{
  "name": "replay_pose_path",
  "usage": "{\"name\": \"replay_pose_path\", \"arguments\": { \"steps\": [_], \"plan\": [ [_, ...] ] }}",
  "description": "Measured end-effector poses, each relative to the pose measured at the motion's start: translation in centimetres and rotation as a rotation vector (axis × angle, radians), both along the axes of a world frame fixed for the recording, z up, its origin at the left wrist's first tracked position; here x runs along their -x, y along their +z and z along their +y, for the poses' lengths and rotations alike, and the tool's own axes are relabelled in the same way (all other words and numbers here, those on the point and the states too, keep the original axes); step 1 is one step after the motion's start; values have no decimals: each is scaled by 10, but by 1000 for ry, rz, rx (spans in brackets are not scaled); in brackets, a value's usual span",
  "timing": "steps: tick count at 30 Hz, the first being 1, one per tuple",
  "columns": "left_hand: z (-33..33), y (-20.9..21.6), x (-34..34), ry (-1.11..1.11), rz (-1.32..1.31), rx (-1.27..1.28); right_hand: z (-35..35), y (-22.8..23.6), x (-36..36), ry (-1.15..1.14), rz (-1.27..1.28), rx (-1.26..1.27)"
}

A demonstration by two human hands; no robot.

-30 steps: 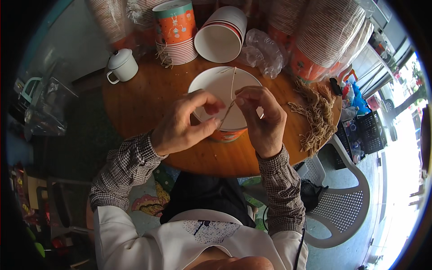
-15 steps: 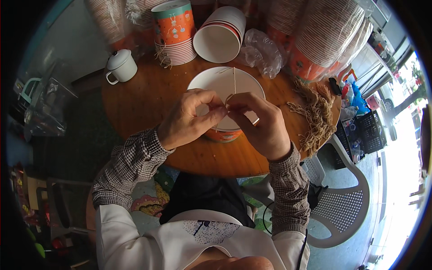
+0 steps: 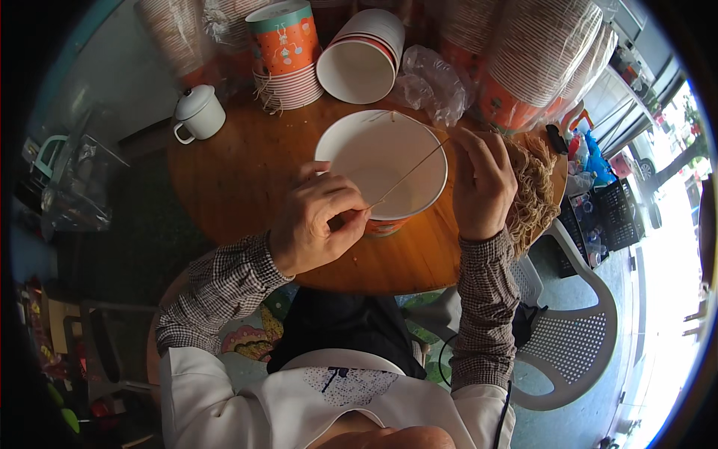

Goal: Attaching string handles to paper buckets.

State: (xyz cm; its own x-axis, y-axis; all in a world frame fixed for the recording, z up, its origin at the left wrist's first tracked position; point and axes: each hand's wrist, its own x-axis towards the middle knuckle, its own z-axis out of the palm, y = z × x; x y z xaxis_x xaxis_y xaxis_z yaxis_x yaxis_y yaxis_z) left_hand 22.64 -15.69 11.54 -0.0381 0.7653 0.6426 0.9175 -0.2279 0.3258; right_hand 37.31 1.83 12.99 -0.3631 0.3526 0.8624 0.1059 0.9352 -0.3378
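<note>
In front of me stands a large paper bucket, white inside with an orange printed outside. A thin tan string stretches slantwise across its mouth. My left hand pinches one end of it over the near rim, fingers closed. At the right rim my right hand is closed on the string's other part, higher up. From there the string also runs to the far rim, where it appears fastened. The bucket's near side is partly hidden behind my left hand.
A heap of tan strings lies at the table's right. Behind are an orange bucket stack, a tipped white bucket stack, crumpled clear plastic and wrapped stacks. A white lidded mug stands left; a grey chair is right.
My hands, together over the bucket before, have moved apart. The right hand went right and away from me, drawing the string taut; the left moved slightly toward me.
</note>
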Motion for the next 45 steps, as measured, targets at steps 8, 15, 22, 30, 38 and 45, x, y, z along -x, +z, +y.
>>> {"name": "replay_pose_path", "arguments": {
  "steps": [8,15,22,30,38,45],
  "plan": [
    [2,-4,4,-29,-30,-4,21,-18,4,-63,45,-20],
    [2,-7,16,24,122,-39,24,-38,1,-58,-12,77],
    [2,-11,19,60,282,-84,10,-62,-8,50,2,139],
    [12,2,36,68,460,-64,20,-84,-2,44,-309,87],
    [17,-1,57,85,359,-70,54,-73,33,150,-82,477],
    [47,23,138,278,-101,-336,79,-100,35,185,-52,787]
  ]
}}
